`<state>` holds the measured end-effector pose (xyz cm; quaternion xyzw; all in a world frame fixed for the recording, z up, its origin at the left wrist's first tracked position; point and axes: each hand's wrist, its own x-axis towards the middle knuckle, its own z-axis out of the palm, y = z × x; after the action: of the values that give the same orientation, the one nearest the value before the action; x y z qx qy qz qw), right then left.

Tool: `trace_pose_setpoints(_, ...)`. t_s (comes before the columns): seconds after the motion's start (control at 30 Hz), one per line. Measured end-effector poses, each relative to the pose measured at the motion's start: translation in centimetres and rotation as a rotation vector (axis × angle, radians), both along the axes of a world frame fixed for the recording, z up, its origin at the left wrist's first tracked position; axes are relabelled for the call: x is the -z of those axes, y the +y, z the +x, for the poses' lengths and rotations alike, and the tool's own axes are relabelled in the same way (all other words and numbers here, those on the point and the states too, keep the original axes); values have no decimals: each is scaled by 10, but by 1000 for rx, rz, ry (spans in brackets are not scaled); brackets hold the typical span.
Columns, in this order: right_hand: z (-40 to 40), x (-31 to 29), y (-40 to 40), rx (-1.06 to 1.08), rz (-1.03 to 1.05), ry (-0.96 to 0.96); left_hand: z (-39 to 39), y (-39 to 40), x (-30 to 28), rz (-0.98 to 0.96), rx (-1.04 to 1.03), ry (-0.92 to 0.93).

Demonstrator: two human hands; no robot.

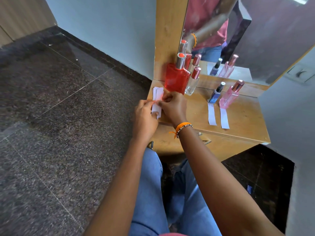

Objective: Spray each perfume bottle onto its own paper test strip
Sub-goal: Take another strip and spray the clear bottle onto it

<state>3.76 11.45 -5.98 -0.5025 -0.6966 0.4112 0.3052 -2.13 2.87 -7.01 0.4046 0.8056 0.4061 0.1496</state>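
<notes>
A stack of paper strips [157, 103] at the desk's [242, 120] left edge was pinched by both the left hand [144, 116] and right hand [172, 106]; four perfume bottles (two already with strips) were stood behind.

Floor: dark speckled stone tiles [59, 116] with thin pale joints, glossy, reflecting soft light.
Skirting: a dark stone band [109, 60] along the foot of the wall.
Wall: plain pale blue-grey surface [102, 23] meeting the floor at left.
Far left: beige panelling [20, 12] with vertical lines.
Furniture: light wooden dressing table [238, 116] with a drawer front [213, 143] below its top.
Mirror: wood-framed glass [272, 31] standing at the back of the table.
Right wall: a pale switch plate [300, 74].
</notes>
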Motion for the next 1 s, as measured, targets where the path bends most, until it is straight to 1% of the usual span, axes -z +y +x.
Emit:
trace_pose_setpoints(0.23, 1, -1, 6, 64, -223, 89, 0, -1, 3, 24, 2, 6)
trace_pose_setpoints(0.4, 2, 0, 7, 75, -300, 149, -1, -1, 3, 39, 3, 35)
trace_pose_setpoints(0.57, 4, -5, 6, 85, -311, 185, 0, 0, 3, 38, 14, 40)
trace_pose_setpoints(0.77, 1, 0, 3, 88, -156, 55, 0, 1, 3, 32, 12, 34)
trace_pose_setpoints(0.87, 1, -3, 4, 61, -115, 2, 0, 1, 3, 38, 29, 63)
trace_pose_setpoints(1.0, 2, -5, 6, 31, -109, -1, 2, 0, 3, 34, 29, 113)
